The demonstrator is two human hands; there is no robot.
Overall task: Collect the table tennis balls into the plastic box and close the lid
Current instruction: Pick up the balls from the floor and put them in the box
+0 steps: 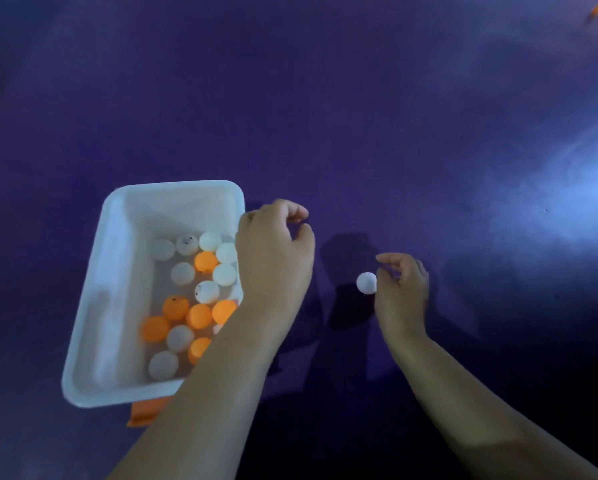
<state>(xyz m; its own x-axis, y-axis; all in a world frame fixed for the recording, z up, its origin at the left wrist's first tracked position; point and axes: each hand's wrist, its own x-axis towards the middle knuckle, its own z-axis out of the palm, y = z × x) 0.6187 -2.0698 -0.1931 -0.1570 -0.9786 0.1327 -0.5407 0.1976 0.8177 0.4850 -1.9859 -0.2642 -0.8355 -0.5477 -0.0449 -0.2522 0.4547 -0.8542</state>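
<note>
On the purple floor (360,133), at about eight o'clock in the view, sits the white plastic box (93,306), lid off, holding a loose heap of white and orange table tennis balls (193,299). An orange flat piece (145,412) pokes out from under the box's near edge; whether it is the lid cannot be told. The left hand (273,258) hangs over the box's three o'clock rim, fingers curled loosely inward, with nothing visibly in them. At four o'clock from centre, the right hand (399,289) pinches a single white ball (367,283) between thumb and fingertips, well apart from the box. Far off at one o'clock lies a small blurred orange thing (597,10).
</note>
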